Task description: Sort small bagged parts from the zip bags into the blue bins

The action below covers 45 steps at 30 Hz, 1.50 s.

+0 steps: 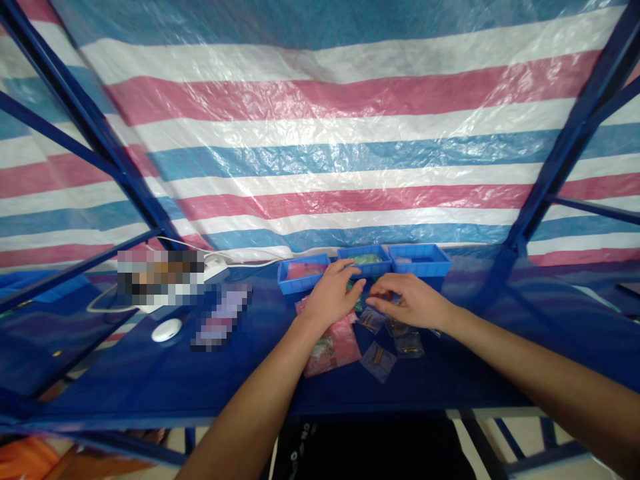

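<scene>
My left hand [334, 292] is over a pink plastic bag [334, 350], its thumb apart from its fingers and nothing visible in its grasp. Its fingertips are near the middle blue bin [367, 268], which holds green packets. To the right, my right hand [407, 300] has curled fingers with the thumb close to them. Whatever is between those fingertips is too small to make out. Below it lie several small clear bags with brass-coloured pieces, among them a clear bag [379, 361] near the table's front. Something green shows partly hidden between my hands.
A blue bin [304, 273] with pink contents and another blue bin [420, 260] flank the middle one. Leftward on the blue table [240, 380] lie a white round object [167, 330], a blurred phone-like item [223, 318] and white cables. Blue metal posts and a striped tarp stand behind.
</scene>
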Each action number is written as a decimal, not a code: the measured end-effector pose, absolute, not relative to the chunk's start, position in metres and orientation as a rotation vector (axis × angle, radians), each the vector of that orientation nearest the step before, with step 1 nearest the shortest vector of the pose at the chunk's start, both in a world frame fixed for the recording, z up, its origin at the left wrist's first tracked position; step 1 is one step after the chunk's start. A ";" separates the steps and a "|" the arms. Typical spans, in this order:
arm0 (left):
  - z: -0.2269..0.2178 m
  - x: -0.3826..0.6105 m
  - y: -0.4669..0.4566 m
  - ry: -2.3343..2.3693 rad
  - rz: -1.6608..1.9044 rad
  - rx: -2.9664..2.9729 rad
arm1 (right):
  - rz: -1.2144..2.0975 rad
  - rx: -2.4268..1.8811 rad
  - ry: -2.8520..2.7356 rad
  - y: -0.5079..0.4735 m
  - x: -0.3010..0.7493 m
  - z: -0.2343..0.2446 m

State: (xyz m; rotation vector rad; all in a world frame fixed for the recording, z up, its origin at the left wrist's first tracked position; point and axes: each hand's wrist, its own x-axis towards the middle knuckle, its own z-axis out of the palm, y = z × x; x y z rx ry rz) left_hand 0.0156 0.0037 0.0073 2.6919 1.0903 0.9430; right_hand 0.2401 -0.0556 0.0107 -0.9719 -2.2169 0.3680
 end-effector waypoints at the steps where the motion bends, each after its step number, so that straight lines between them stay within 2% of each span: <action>1: 0.008 0.016 0.003 1.082 0.980 2.678 | 0.335 -0.971 -2.250 -0.056 0.240 0.012; 6: 0.009 0.014 0.001 1.056 1.006 2.678 | 0.279 -0.846 -2.442 -0.058 0.241 0.016; 13: 0.011 0.012 -0.004 1.020 0.939 2.713 | 0.453 -0.812 -2.645 -0.059 0.239 0.014; 21: 0.013 0.014 -0.006 1.027 0.939 2.694 | 0.636 -0.805 -2.581 -0.059 0.240 0.015; 31: 0.013 0.014 -0.006 1.026 0.939 2.694 | 0.418 -0.812 -2.575 -0.062 0.232 0.007; 40: 0.012 0.014 -0.006 1.017 0.932 2.692 | 0.648 -0.694 -2.558 -0.057 0.231 0.007; 45: 0.013 0.014 -0.006 1.000 0.972 2.670 | 0.619 -0.727 -2.453 -0.060 0.234 0.012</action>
